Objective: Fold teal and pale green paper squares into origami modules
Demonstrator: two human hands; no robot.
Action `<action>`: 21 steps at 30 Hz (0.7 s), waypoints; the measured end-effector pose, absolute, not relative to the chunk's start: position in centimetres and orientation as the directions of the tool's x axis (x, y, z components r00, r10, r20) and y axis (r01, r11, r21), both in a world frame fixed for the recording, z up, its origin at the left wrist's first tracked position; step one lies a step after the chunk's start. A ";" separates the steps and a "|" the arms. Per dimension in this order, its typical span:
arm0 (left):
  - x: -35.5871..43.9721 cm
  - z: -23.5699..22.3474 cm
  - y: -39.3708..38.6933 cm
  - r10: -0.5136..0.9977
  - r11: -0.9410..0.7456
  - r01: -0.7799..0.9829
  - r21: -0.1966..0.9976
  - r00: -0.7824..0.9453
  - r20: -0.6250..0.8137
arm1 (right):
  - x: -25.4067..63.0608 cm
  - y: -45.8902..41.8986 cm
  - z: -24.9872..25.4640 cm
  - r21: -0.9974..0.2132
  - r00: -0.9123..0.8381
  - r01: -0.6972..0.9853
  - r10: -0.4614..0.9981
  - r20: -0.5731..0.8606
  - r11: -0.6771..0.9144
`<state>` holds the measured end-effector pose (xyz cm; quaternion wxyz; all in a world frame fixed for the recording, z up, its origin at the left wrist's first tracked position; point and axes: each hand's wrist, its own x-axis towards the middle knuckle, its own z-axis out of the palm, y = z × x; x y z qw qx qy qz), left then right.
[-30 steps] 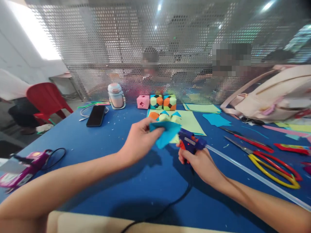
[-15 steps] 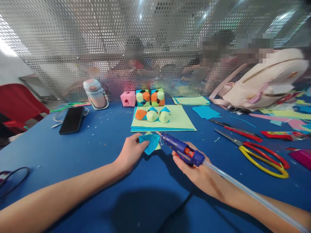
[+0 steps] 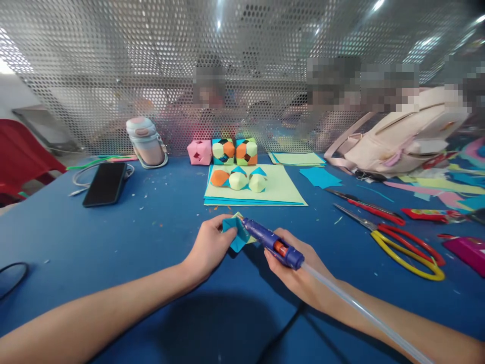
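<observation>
Between the thumb and fingers of my left hand (image 3: 212,245) is a folded paper piece (image 3: 237,238), blue with pale green parts showing behind. My right hand (image 3: 297,255) is wrapped around a purple hot glue gun (image 3: 271,240), and a long clear glue stick (image 3: 364,308) runs out of its back. The gun's nozzle points left and meets the upper edge of the paper piece; whether glue is coming out is too small to tell. Just beyond my hands, small orange, pale green and blue folded shapes (image 3: 238,181) rest on stacked paper sheets (image 3: 282,189).
Paper cubes (image 3: 223,151) stand along the perforated metal screen (image 3: 159,81). On the left are a phone (image 3: 105,184) and a bottle (image 3: 147,141). Scissors (image 3: 407,253), a red-handled cutter (image 3: 375,210), blue paper (image 3: 320,177) and a backpack (image 3: 401,134) lie to the right. People sit behind the screen.
The glue gun's nozzle has come down and left onto the paper piece. My left hand has shifted slightly right and turned the piece.
</observation>
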<state>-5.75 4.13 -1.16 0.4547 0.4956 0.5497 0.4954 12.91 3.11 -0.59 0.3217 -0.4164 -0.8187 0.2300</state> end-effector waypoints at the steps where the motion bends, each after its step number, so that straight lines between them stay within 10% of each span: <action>1: -5.8 -1.2 4.1 0.996 0.027 0.093 0.995 -0.092 -0.018 | 12.9 3.0 -0.5 -0.640 -0.451 0.538 0.829 0.331 0.549; 21: -5.6 -1.3 3.9 0.996 0.044 0.113 0.993 -0.080 -0.035 | 13.1 2.9 -0.5 -0.654 -0.411 0.547 0.848 0.334 0.523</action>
